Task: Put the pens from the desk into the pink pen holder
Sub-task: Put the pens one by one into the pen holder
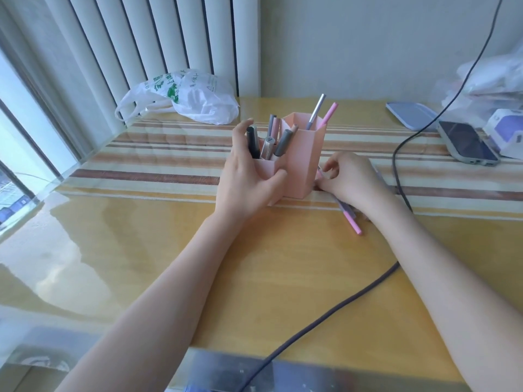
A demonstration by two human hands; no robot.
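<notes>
Desk [254,264] bears pink pen holder [307,154] holding several pens [315,111].

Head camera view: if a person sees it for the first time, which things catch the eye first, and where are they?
The pink pen holder stands mid-desk on a striped mat, with pens upright in its compartments. The left hand grips its lower front section, while the right hand closes on pens lying on the desk just right of the holder. Behind, a white plastic bag sits near the blinds, and a phone lies at the far right.
</notes>
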